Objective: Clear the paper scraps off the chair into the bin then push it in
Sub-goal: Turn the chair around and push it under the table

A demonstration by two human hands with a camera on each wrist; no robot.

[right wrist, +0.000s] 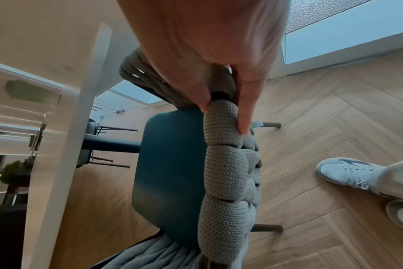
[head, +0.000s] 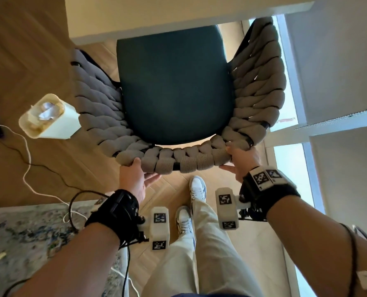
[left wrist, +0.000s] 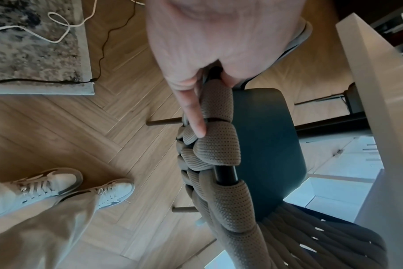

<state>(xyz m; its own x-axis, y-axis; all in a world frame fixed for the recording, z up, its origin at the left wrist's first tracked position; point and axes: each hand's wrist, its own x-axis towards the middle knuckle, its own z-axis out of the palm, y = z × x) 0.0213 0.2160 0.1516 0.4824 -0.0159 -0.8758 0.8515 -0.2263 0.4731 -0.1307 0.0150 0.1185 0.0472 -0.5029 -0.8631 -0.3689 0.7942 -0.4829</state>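
Chair (head: 174, 86): teal seat, woven back.

No legible text, only black-and-white coded squares on wrist blocks (head: 159, 229)

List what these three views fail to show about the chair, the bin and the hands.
- Chair front: head view, table covers the seat's far edge.
- Bin: only crumpled paper on top visible; its depth is hidden by the walls.
- Left hand and right hand: wrist views, fingers mostly hidden behind the woven backrest.
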